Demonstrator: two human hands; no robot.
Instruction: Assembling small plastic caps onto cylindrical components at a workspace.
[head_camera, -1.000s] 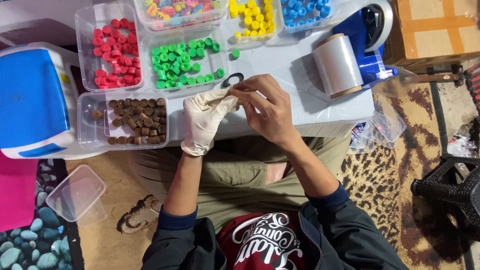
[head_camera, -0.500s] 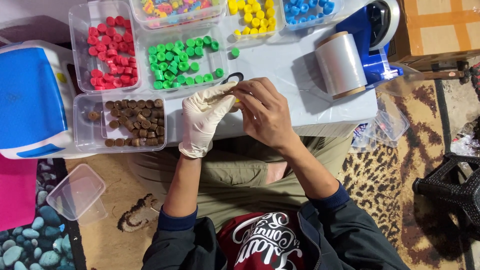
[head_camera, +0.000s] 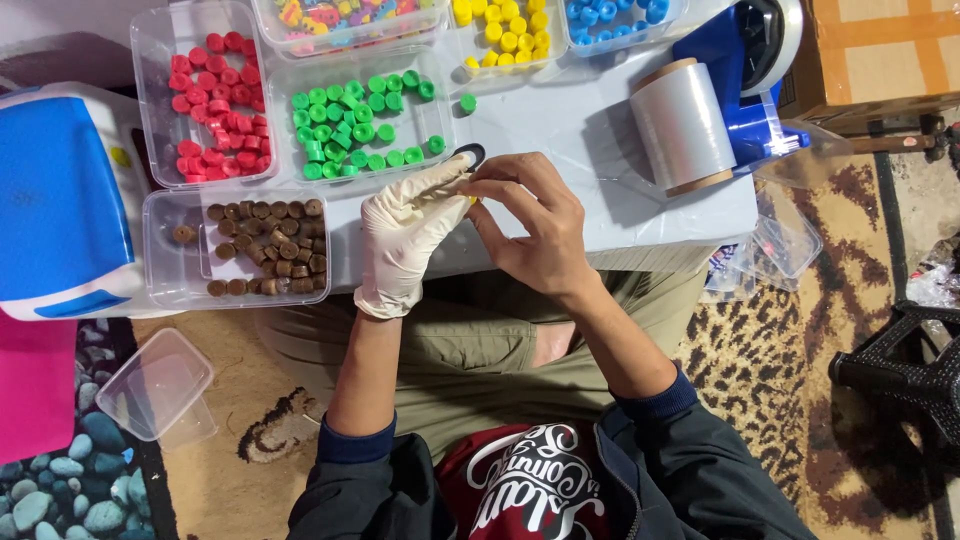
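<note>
Two hands pinch a small piece together above the table edge

The gloved left hand (head_camera: 400, 240) and bare right hand (head_camera: 525, 225) meet fingertip to fingertip, both closed on a small pale piece (head_camera: 452, 186) that is too hidden to name; a dark ring (head_camera: 470, 154) lies just beyond them. Trays of green caps (head_camera: 360, 125), red caps (head_camera: 215, 105) and brown pieces (head_camera: 265, 245) sit full to the left, so most of the stock looks unused. Both wrists angle inward, elbows low, with a film roll (head_camera: 683, 127) right of the hands
</note>
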